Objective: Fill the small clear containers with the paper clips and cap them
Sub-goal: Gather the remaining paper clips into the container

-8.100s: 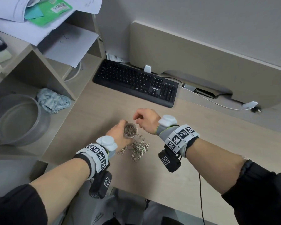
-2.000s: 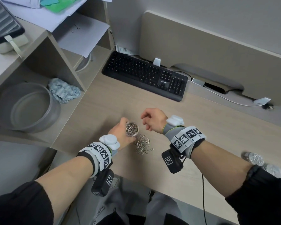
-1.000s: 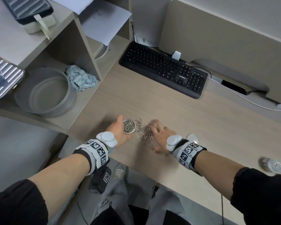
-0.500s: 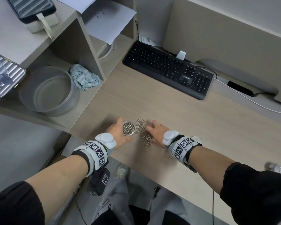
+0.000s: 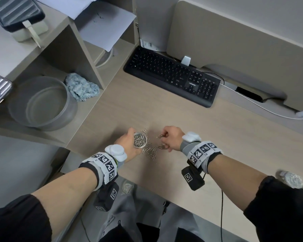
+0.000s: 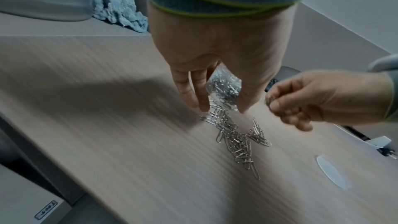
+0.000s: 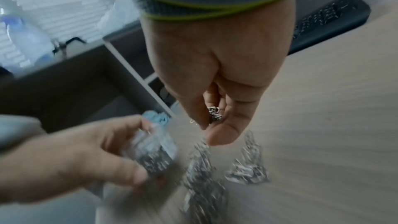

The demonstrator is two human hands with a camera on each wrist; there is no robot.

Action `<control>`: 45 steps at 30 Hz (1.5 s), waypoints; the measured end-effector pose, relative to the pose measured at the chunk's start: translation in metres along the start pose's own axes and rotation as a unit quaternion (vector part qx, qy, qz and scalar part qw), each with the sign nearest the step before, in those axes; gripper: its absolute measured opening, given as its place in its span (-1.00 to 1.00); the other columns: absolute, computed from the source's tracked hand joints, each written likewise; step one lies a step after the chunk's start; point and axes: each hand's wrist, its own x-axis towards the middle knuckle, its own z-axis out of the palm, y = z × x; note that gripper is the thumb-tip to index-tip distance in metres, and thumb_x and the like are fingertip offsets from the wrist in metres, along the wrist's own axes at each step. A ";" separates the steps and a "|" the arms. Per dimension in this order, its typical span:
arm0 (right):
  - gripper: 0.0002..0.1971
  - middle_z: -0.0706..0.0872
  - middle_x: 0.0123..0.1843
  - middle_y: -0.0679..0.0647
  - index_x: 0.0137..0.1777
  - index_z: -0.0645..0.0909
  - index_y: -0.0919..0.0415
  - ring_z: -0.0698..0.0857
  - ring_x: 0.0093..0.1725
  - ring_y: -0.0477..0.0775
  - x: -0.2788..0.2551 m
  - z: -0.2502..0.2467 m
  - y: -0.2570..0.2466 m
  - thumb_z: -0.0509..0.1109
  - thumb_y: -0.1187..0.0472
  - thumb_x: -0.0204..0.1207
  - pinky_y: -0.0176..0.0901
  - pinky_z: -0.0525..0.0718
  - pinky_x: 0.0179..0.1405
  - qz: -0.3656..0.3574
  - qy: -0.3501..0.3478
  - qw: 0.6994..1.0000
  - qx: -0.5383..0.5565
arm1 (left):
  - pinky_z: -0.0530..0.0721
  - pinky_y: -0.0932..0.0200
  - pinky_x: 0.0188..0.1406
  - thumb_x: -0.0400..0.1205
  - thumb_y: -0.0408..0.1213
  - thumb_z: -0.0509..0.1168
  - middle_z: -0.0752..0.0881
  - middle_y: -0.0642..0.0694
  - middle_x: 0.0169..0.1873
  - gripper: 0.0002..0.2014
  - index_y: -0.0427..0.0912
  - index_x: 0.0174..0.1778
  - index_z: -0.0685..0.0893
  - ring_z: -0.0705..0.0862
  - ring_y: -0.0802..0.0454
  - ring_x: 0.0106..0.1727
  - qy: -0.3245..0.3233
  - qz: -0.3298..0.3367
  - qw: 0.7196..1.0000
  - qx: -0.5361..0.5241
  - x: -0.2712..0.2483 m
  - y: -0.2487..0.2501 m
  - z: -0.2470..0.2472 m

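Head view: container (image 5: 140,140), nearly full, is gripped by its wall in left hand (image 5: 125,143) above tabletop (image 5: 234,140). Clips (image 7: 214,114) are pinched in right hand (image 5: 171,137); pile (image 5: 150,151) lies between. Judged light, stiff, slippery, prone to tangling; small bunches best pinched.

Shiny silver metal paper clips (image 5: 150,151) lie on a matt, pale wood-grain desk (image 5: 234,145). A clear plastic container (image 5: 140,140) holds more. A black plastic keyboard (image 5: 171,75), nubby blue cloth (image 5: 81,87), frosted plastic tub (image 5: 42,102), white paper (image 5: 105,27).
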 end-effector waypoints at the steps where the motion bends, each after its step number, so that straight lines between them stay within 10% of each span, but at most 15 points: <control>1: -0.90 0.65 -0.36 0.18 -0.02 0.56 0.27 0.66 -0.48 0.19 -0.002 -0.006 -0.005 0.36 0.43 0.54 -0.11 0.71 -0.57 -0.002 0.005 1.000 0.028 | 0.66 -0.03 -0.10 0.39 -0.11 0.52 0.71 -0.11 0.06 -0.40 -0.12 0.24 0.36 0.68 -0.23 -0.02 -0.003 0.003 1.000 0.002 0.002 0.003 0.001; 5: -0.90 0.60 -0.38 0.15 -0.06 0.56 0.20 0.65 -0.46 0.22 -0.011 -0.018 -0.028 0.39 0.39 0.52 -0.18 0.59 -0.66 -0.045 0.016 0.997 0.055 | 0.60 0.04 -0.12 0.40 -0.10 0.51 0.68 -0.11 0.12 -0.37 -0.10 0.31 0.35 0.67 -0.23 0.02 -0.004 0.020 1.000 0.011 0.007 0.020 0.004; 10: -0.89 0.66 -0.18 0.07 0.00 0.66 0.24 0.61 -0.27 0.11 -0.023 -0.027 -0.045 0.46 0.28 0.50 -0.06 0.64 -0.26 -0.096 0.037 0.993 -0.054 | 0.54 0.08 -0.29 0.38 0.12 0.51 0.66 -0.03 -0.02 -0.37 -0.08 0.20 0.36 0.66 -0.16 -0.14 0.018 0.051 0.999 -0.001 0.011 0.043 0.002; 23: -0.88 0.68 -0.28 0.14 -0.07 0.64 0.20 0.71 -0.36 0.16 -0.015 -0.039 -0.018 0.32 0.40 0.55 0.15 0.82 -0.20 -0.038 0.052 0.997 0.050 | 0.53 0.10 -0.17 0.42 -0.11 0.49 0.69 -0.08 0.08 -0.36 -0.10 0.34 0.34 0.67 -0.21 -0.02 0.023 0.031 0.999 0.010 0.013 0.049 0.001; 38: -0.36 0.56 0.28 0.22 0.39 0.38 0.29 0.67 0.19 0.32 0.012 0.014 0.015 0.47 -0.06 0.43 0.08 0.67 0.12 0.063 -0.002 0.957 -0.282 | 0.64 -0.01 0.12 0.37 -0.21 0.55 0.43 -0.18 0.22 -0.35 -0.04 0.37 0.45 0.64 -0.27 0.03 0.044 -0.069 0.997 0.000 0.005 -0.028 -0.012; 45: -0.55 0.51 0.32 0.29 0.44 0.34 0.41 0.69 0.15 0.32 0.014 0.035 0.004 0.28 0.41 0.55 -0.04 0.56 -0.08 0.018 -0.022 0.947 -0.319 | 0.58 0.02 0.08 0.40 -0.29 0.52 0.41 -0.27 0.26 -0.33 -0.13 0.42 0.40 0.64 -0.35 0.03 0.034 -0.096 0.995 0.014 0.002 -0.039 -0.008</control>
